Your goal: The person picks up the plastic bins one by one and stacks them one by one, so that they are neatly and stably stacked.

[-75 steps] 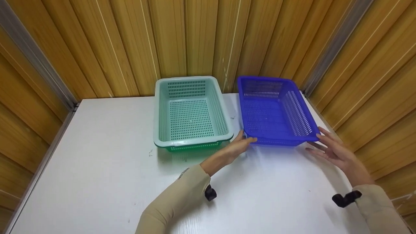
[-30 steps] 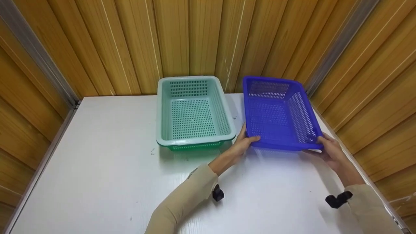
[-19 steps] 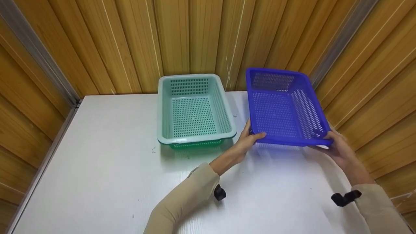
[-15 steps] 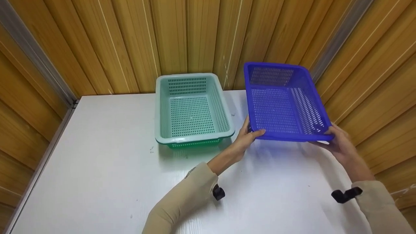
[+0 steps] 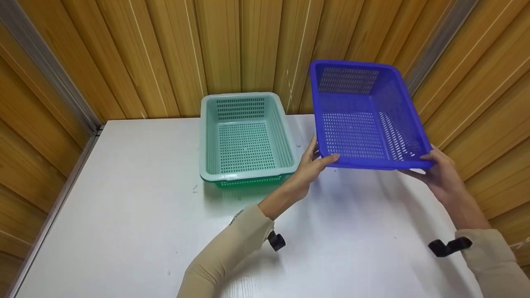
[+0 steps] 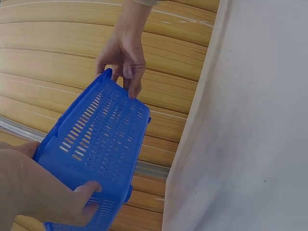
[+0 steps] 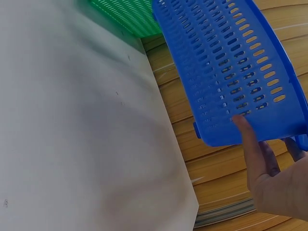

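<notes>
A blue plastic basket (image 5: pixel 352 124) with slotted walls is held up off the table, its far end raised and its near rim toward me. My left hand (image 5: pixel 308 169) grips its near left corner, thumb over the rim and fingers against the outer wall. At the near right corner my right hand (image 5: pixel 445 176) holds the rim, thumb on top and fingers below. Both wrist views show the basket's outside wall, with the left hand (image 6: pixel 53 187) and the right hand (image 7: pixel 274 173) at its corners. Inside, the basket is empty.
A pale green basket (image 5: pixel 207 145) sits nested in a darker green basket (image 5: pixel 252 182) on the white table (image 5: pixel 136 215), left of the blue one. Wood-grain panel walls (image 5: pixel 256 45) enclose the back and both sides.
Both hands have closed on the blue basket's near corners and lifted it from the table, tilting it and shifting it slightly right. The green baskets have stayed in place.
</notes>
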